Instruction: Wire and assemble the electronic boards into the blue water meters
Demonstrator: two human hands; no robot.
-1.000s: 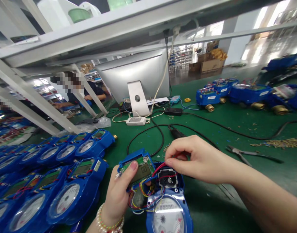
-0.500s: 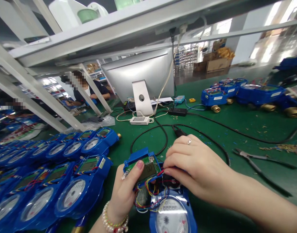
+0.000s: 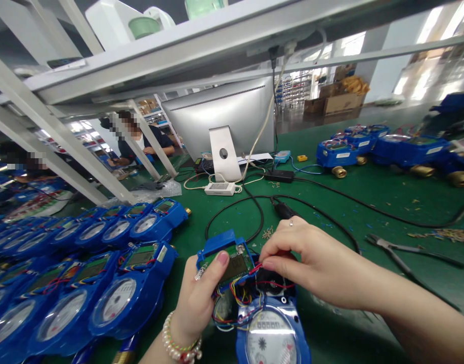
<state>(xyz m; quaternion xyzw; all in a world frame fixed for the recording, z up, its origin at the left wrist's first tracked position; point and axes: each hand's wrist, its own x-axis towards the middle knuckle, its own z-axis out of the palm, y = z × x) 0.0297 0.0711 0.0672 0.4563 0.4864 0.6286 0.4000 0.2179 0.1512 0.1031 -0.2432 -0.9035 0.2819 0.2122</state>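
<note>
blue meter: near side, between the hands, long axis running forward. left hand: clamped on the display board, left of the open compartment. right hand: nearer that compartment, fingertips pinching red wires.

From the open water meter, a hand could pass low over the green worktop at 1 o'clock, inside the black power cable; the right hand borders that way. Diagonal cutters obstruct 2 o'clock. Packed water meters wall off 9 to 10 o'clock, a narrow gap from the left hand. The computer monitor blocks far 12, under a shelf beam.
</note>
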